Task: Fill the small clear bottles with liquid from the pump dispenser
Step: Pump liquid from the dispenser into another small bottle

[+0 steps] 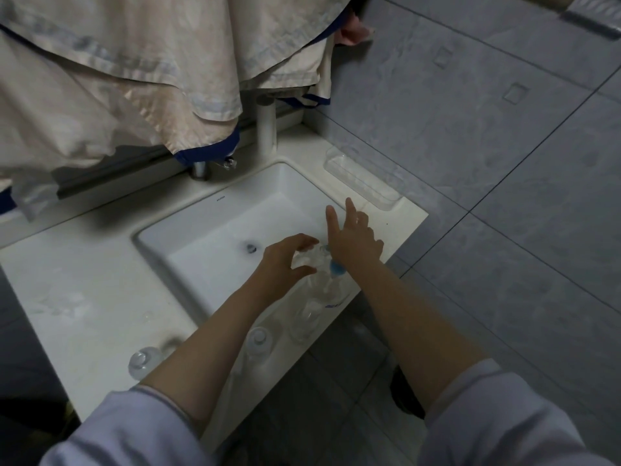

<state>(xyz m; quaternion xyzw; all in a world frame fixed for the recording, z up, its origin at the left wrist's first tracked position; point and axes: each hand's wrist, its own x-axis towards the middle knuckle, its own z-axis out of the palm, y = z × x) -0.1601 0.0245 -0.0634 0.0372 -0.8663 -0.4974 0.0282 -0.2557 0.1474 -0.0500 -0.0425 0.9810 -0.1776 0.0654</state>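
My left hand [285, 264] grips a small clear bottle [311, 258] over the front right corner of the white sink [215, 227]. My right hand [353, 238] rests on top of the clear pump dispenser [324, 290], pressing its blue pump head [336, 268], with two fingers pointing straight away from me. The dispenser stands on the sink's front rim, and its spout meets the held bottle. More small clear bottles stand along the front rim: one [307, 317] beside the dispenser, one [258, 339] by my left forearm, one [142, 361] further left.
A white counter [84, 280] surrounds the sink. A clear plastic tray [361, 178] lies on the right rim. The tap [201, 168] sits at the back under hanging cloth [117, 79]. Grey floor tiles [504, 163] lie to the right.
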